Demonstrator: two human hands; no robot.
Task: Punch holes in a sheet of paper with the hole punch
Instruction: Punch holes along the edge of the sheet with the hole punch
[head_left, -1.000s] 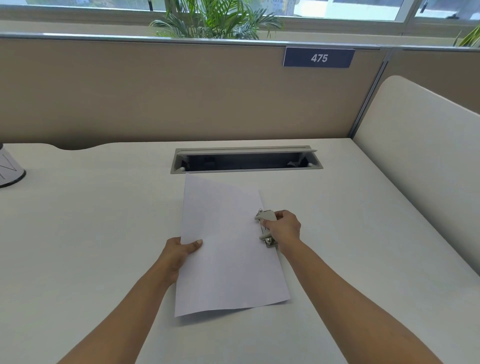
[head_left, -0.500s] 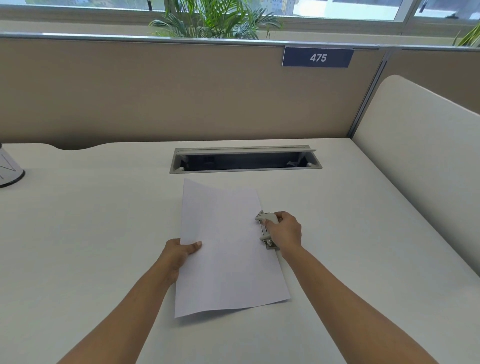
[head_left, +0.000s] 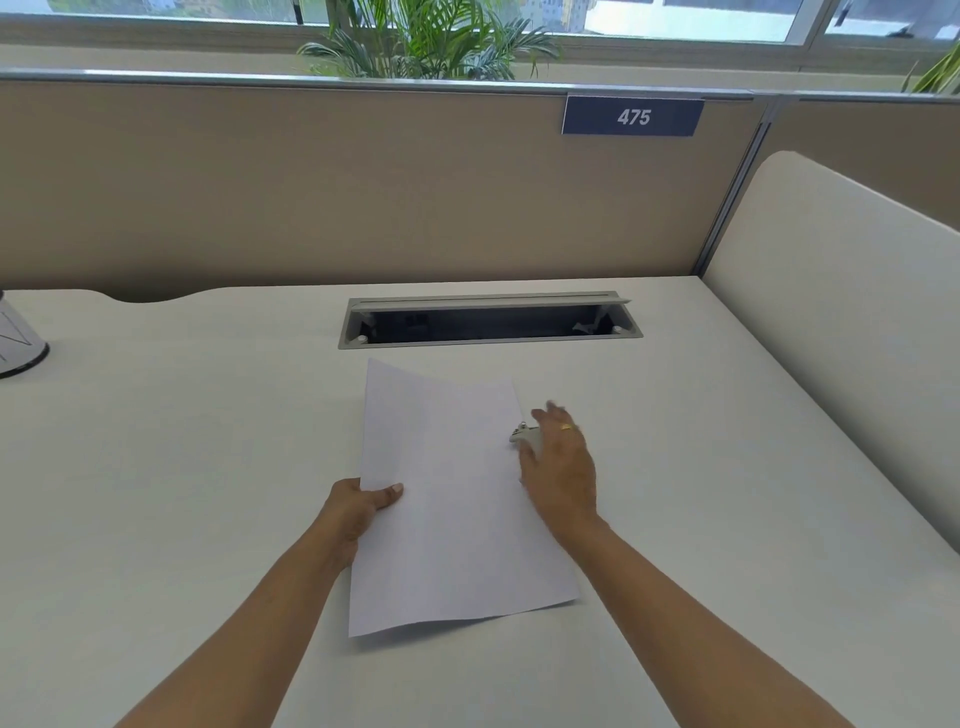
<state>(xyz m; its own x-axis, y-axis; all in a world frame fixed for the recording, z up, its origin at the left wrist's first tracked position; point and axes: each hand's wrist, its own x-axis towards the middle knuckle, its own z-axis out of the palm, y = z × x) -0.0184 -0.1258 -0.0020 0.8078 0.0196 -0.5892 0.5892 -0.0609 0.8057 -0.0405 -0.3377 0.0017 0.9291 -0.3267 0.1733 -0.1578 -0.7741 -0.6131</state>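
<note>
Pinching plain white sheet (head_left: 457, 493) edge: left grip (head_left: 358, 506) | right grip (head_left: 561, 467) splayed over small grey hole punch (head_left: 524, 434)

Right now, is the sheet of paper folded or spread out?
Spread out: the paper lies as one unfolded sheet on the desk, left hand pinching its left edge, hole punch at its right edge.

Head-worn camera, facing forward and down (wide-angle), near the desk (head_left: 208, 467)
</note>
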